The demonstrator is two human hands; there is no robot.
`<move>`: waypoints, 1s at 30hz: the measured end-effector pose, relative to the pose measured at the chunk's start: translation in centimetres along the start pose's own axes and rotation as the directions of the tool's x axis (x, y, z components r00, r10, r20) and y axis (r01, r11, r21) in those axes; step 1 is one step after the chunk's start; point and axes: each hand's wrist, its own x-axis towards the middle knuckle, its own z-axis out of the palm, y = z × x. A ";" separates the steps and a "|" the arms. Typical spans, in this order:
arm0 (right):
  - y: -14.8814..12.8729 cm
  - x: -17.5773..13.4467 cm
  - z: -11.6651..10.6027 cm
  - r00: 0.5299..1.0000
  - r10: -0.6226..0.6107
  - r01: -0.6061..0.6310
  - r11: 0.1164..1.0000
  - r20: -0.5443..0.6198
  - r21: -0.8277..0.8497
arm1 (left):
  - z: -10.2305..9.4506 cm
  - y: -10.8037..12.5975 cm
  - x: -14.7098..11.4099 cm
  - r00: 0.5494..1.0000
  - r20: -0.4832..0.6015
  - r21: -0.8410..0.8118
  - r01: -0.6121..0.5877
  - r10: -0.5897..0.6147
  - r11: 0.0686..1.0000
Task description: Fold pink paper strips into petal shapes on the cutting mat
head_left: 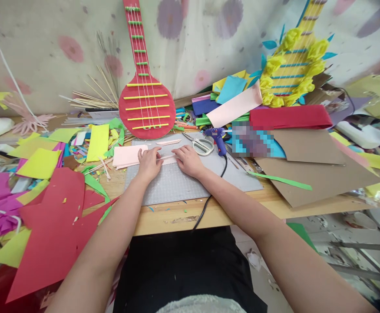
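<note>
Between my two hands, a narrow pale pink strip of paper (168,159) lies low over the grey cutting mat (173,187). My left hand (148,164) has its fingers curled on the strip's left end. My right hand (187,161) presses the right end with bent fingers. Both hands partly cover the strip, so whether it is rolled or folded does not show clearly. Beside my left hand rests a small stack of pink paper (123,157). A thin pink offcut (168,142) lies just beyond my hands. White-handled scissors (204,148) are close to my right hand.
A blue glue gun (219,140) stands right of the scissors, its black cord (206,204) crossing the mat. A red paper lute (147,108) leans at the back, a yellow flowered one (289,71) to its right. Red scraps (56,217) crowd the left; brown cardboard (313,180) the right.
</note>
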 end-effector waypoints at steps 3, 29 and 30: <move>0.0 0.0 0.0 1.000 0.013 -0.013 1.000 -0.019 -0.001 | -0.1 0.2 0.0 1.000 -0.005 0.002 -0.007 0.007 1.000; 0.2 0.1 -0.2 0.989 -0.105 0.093 0.990 -0.109 -0.107 | -0.5 0.6 -0.2 0.946 -0.189 0.003 -0.267 0.263 0.964; 0.2 0.1 -0.2 0.988 -0.106 0.094 0.990 -0.114 -0.103 | -0.4 0.5 -0.2 0.940 -0.203 0.003 -0.281 0.276 0.960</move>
